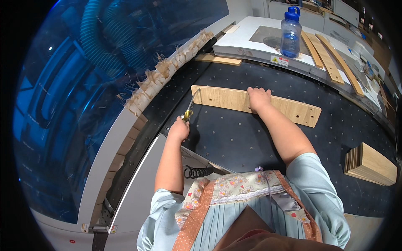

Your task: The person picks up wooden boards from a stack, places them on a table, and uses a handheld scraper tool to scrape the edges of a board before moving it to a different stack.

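Note:
A light wood-grain board (228, 98) with several drilled holes is held over the dark table, slanting down toward the right. My right hand (259, 99) grips it near the middle, with fingers over its far long edge. In my left hand (179, 129) is an air blow gun (187, 115) with a yellowish metal body and a long thin nozzle, and the fingers are closed around it. The bent nozzle tip reaches the board's left end, close to a hole there. Whether tip and board touch, I cannot tell.
The black table (234, 142) is dotted with small studs. At right lies a stack of short boards (372, 163). Beyond are a wood strip (218, 60), a blue-capped bottle (291, 37) and long planks (324, 56). A blue-windowed machine (63, 125) with a frayed curtain (167, 71) borders the left. A coiled black hose (197, 172) hangs nearby.

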